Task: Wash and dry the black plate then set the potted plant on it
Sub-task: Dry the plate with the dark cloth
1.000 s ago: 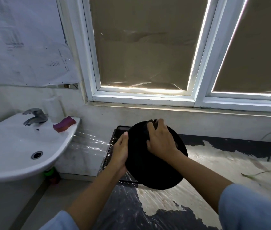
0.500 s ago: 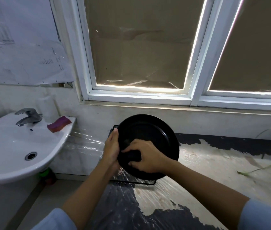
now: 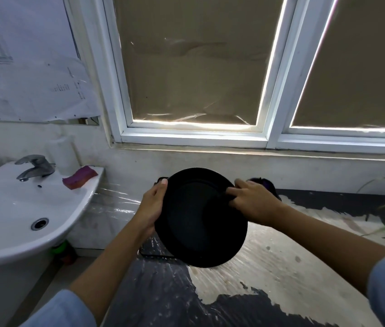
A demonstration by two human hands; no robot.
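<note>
The right hand (image 3: 253, 201) has slid its dark cloth (image 3: 220, 199) from the near side to the right rim of the black plate (image 3: 201, 220); the left hand (image 3: 151, 206) grips its left edge above the counter (image 3: 281, 267), so drying continues.

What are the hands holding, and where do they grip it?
The left hand grips the black plate by its left rim. The right hand presses a dark cloth against its upper right part.
</note>
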